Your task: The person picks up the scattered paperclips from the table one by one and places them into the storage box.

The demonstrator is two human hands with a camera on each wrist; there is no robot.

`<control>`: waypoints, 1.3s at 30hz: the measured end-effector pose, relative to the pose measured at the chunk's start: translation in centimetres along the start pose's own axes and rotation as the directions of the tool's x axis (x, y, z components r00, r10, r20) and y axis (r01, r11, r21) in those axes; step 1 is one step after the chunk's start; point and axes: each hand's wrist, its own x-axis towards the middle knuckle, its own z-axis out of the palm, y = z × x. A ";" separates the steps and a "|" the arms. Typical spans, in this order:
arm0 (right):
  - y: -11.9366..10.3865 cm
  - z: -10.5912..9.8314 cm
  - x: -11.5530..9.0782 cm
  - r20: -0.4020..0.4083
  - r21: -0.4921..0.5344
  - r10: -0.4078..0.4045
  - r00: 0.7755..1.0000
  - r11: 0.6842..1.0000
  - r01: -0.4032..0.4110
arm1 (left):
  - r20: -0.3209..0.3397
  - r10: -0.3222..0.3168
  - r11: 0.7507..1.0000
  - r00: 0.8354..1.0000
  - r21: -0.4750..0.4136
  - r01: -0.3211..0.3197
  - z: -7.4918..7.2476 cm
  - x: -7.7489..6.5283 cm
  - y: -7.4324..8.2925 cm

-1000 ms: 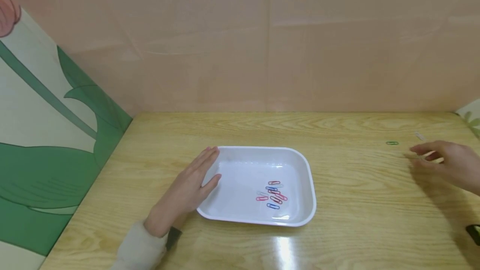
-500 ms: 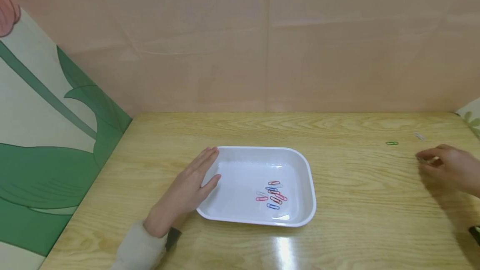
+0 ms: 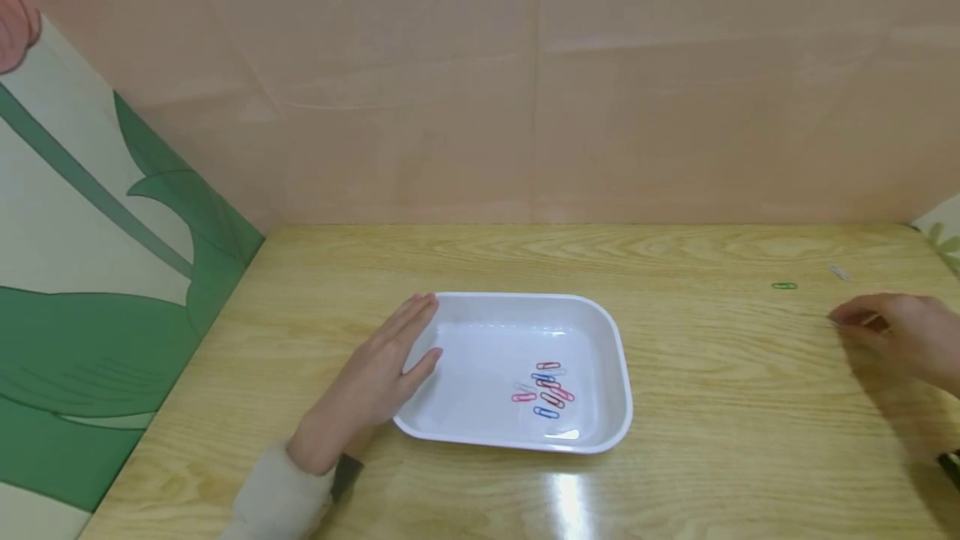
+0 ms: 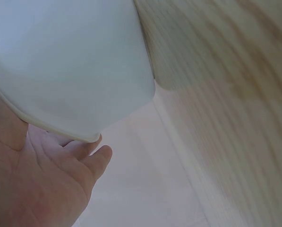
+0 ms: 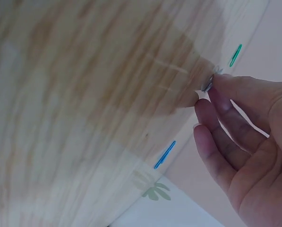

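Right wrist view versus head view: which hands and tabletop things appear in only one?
Only the right wrist view: a blue paper clip lying on the wooden table.
Only the head view: the left hand, white tray, paper clips inside it and, clearly at least, a loose white clip.
Both: the pinching right hand, the green paper clip and that table.

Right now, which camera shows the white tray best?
The head view: it shows the white tray nearly whole, with paper clips inside; only the left hand covers its left side. The left wrist view shows just a part, close up. The right wrist view shows none.
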 end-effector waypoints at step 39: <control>-1.4 -0.3 0.2 -0.117 -0.024 -0.110 0.987 0.994 0.108 | -0.018 0.026 1.000 0.999 -0.002 -0.026 0.1 0.0 -0.1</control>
